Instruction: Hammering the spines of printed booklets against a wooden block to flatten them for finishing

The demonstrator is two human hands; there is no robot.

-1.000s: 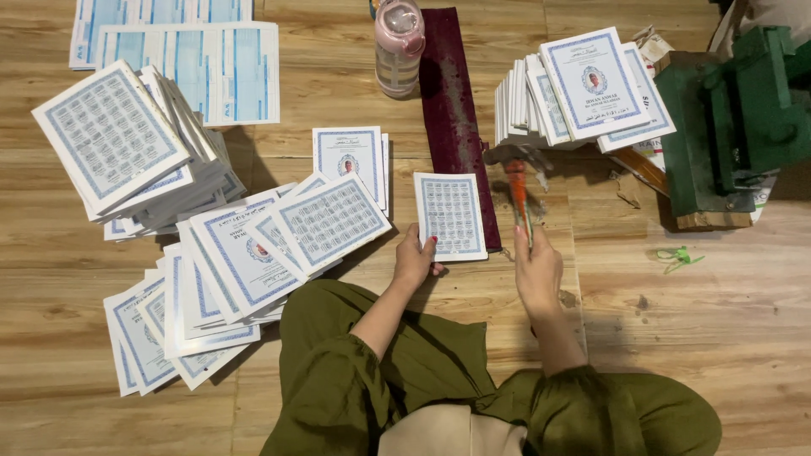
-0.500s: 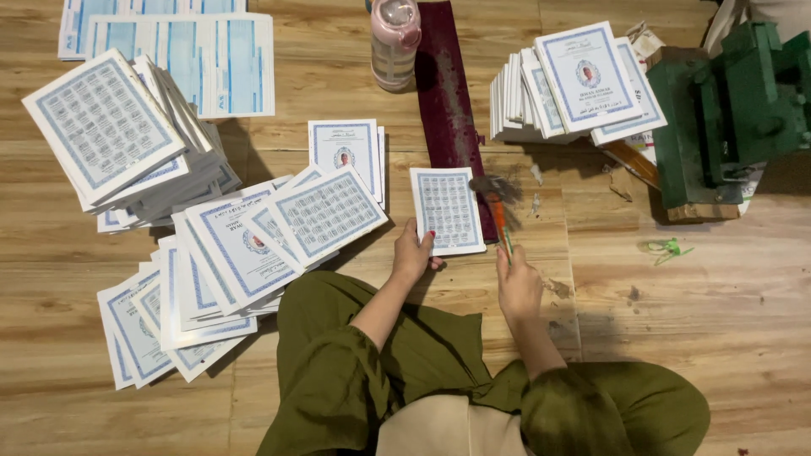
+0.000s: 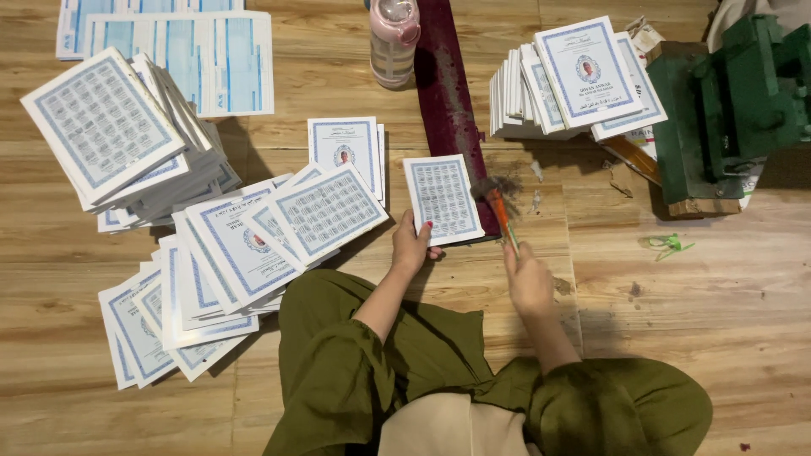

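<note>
My left hand (image 3: 411,245) presses on the near edge of a white booklet with a blue patterned cover (image 3: 442,198), lying on the wooden floor against a long dark red strip (image 3: 444,80). My right hand (image 3: 528,279) grips a small orange-handled brush (image 3: 500,211), whose blurred head sits at the booklet's right edge, over the strip.
Fanned booklets (image 3: 236,245) spread to the left, with a taller stack (image 3: 110,135) behind them. Another stack (image 3: 574,80) stands at the back right beside a green metal press (image 3: 726,101). A pink bottle (image 3: 394,38) stands at the far end of the strip. Large printed sheets (image 3: 177,51) lie at the back left.
My right hand has swung the brush left, from beside the strip to the booklet's right edge. My left hand stays on the booklet.
</note>
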